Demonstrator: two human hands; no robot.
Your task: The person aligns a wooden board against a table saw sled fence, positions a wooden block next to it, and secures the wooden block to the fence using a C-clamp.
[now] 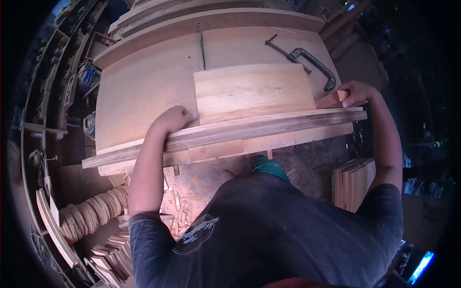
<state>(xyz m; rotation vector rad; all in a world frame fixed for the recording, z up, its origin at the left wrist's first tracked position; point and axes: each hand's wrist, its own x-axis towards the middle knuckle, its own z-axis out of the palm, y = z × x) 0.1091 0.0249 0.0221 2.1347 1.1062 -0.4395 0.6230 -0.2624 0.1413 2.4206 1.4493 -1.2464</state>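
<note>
A pale rectangular wooden board [254, 91] lies flat on the workbench, its near edge along a stack of long wooden strips [269, 124]. My left hand [174, 119] is closed at the board's lower left corner, just behind the strips. Its thumb tip is close to that corner; what the curled fingers hold, if anything, is hidden. On the right, my right hand [357, 93] grips the end of a small reddish wooden block [330, 100]. That block lies beside the board's right edge, behind the strips.
A metal clamp [314, 62] lies on the workbench [139, 105] behind the board. A raised wooden rail [144, 38] borders the far side. Stacked round wooden pieces [96, 211] and scraps lie on the floor at left. Stacked boards [353, 185] stand at right.
</note>
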